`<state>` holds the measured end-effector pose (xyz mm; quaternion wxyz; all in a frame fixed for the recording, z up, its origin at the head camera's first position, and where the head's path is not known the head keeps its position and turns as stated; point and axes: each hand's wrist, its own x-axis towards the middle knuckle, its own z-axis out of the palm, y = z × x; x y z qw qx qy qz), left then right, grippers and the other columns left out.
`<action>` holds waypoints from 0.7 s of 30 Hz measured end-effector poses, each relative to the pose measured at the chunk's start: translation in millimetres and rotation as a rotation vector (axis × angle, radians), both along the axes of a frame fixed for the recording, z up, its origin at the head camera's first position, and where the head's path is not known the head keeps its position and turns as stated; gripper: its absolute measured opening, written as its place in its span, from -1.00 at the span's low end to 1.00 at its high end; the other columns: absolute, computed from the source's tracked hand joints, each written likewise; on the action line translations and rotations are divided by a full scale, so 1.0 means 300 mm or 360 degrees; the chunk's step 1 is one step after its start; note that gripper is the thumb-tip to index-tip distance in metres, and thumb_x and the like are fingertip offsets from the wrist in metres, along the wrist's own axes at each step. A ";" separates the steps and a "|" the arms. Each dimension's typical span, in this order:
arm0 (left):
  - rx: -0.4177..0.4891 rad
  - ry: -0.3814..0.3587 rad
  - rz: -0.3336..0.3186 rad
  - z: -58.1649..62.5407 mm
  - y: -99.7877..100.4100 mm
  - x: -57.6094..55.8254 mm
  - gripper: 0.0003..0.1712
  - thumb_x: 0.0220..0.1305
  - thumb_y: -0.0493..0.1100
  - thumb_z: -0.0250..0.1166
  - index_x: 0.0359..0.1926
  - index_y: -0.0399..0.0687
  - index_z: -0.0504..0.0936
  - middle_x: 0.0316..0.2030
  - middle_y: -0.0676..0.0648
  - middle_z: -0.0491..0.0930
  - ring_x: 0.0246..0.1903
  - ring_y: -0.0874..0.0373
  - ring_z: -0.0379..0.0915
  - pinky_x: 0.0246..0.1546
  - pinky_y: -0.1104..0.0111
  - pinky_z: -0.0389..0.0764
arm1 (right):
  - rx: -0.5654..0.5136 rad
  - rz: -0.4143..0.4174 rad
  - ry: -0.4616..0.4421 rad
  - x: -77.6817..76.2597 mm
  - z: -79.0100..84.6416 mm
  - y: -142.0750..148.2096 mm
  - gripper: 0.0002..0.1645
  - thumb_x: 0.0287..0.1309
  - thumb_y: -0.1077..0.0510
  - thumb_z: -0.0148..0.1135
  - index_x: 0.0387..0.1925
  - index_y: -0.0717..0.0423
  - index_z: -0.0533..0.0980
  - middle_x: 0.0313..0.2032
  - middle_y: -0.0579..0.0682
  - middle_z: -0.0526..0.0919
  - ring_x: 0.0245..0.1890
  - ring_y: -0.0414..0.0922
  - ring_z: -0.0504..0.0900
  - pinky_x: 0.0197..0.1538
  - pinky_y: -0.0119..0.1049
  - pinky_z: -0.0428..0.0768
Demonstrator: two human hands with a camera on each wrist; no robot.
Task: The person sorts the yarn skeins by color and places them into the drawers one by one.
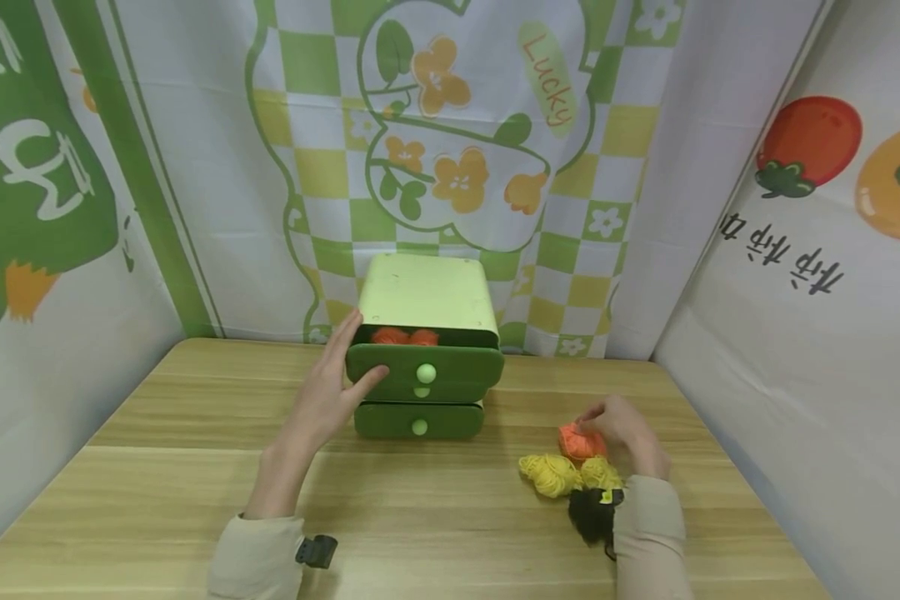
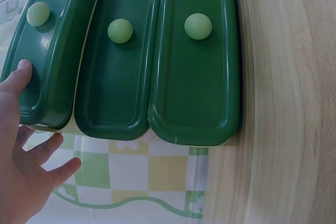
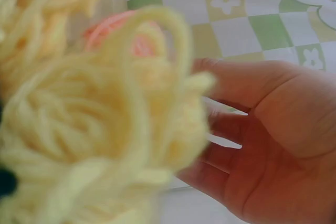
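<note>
A small cabinet with a pale green top [image 1: 427, 292] and dark green drawers stands at the back. Its top drawer [image 1: 386, 371] is pulled out, with orange-red balls of yarn [image 1: 405, 337] inside. My left hand [image 1: 330, 400] lies along that drawer's left side, thumb touching the front and fingers extended, as the left wrist view also shows. On the table to the right, my right hand [image 1: 622, 429] pinches the top of an orange ball of yarn [image 1: 581, 444]. In the right wrist view, yellow yarn [image 3: 94, 129] hides the fingertips.
Two yellow balls of yarn [image 1: 551, 475] lie just in front of the orange one. Beside my right sleeve is a black fuzzy bundle [image 1: 592, 515]. Below the top drawer, the middle and bottom drawers [image 1: 450, 421] are closed. A patterned curtain [image 1: 330, 171] hangs behind the cabinet.
</note>
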<state>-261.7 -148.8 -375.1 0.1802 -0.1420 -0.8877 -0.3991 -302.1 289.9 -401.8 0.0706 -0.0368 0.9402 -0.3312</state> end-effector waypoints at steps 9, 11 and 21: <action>-0.0002 0.0004 0.0001 0.001 -0.002 0.002 0.01 0.35 0.32 0.16 0.59 0.32 -0.23 0.60 0.15 -0.25 0.56 -0.16 -0.18 0.47 -0.30 0.07 | 0.0112 0.0055 0.0296 -0.019 0.043 -0.017 -0.74 0.18 0.13 0.37 -0.17 0.23 0.72 -0.15 0.21 0.76 -0.09 0.11 0.67 -0.07 -0.04 0.69; -0.0004 0.0004 0.0001 0.002 -0.002 0.001 0.01 0.35 0.32 0.16 0.59 0.32 -0.23 0.60 0.14 -0.25 0.56 -0.15 -0.18 0.47 -0.29 0.07 | 0.0119 0.0029 0.0330 -0.018 0.055 -0.024 -0.73 0.21 0.10 0.35 -0.15 0.20 0.72 -0.11 0.20 0.75 -0.12 0.08 0.67 -0.11 -0.05 0.69; -0.0001 -0.0004 0.0002 0.001 -0.004 0.001 0.01 0.35 0.33 0.15 0.59 0.33 -0.23 0.59 0.17 -0.26 0.56 -0.15 -0.19 0.48 -0.28 0.07 | 0.0191 -0.0080 0.0407 -0.003 0.107 -0.075 -0.64 0.26 -0.10 0.28 -0.09 0.03 0.72 -0.12 0.07 0.76 -0.17 -0.01 0.67 -0.29 -0.23 0.63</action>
